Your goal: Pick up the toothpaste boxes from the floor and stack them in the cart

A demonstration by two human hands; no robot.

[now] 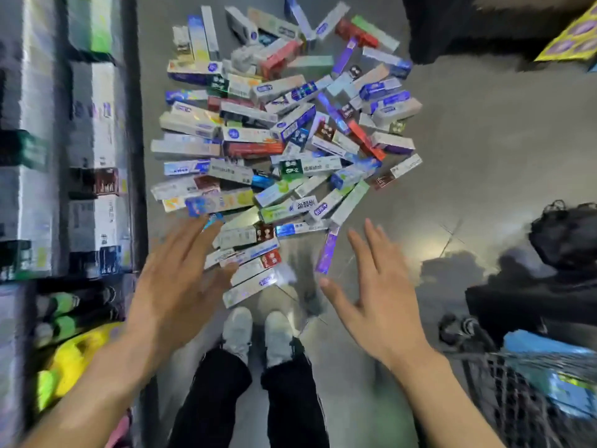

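The toothpaste boxes [284, 130] lay in a loose heap on the floor [468, 163], in front of the person's shoes. The left hand [181, 276] and the right hand [381, 286] were above the near edge, fingers straight and spread, holding nothing. The boxes looked light, stiff and smooth; gripping across the 2 long sides seemed safest. The cart [523, 399] stood at the right.

Along the left edge, store shelves [93, 130] packed with blurred boxed goods; below them, dark tubes with green caps [64, 305] and yellow packs [74, 354]. Grey glossy floor [468, 163]. 2 white shoes [237, 331] under black trousers [290, 405]. Far right, a dark bag [565, 234]
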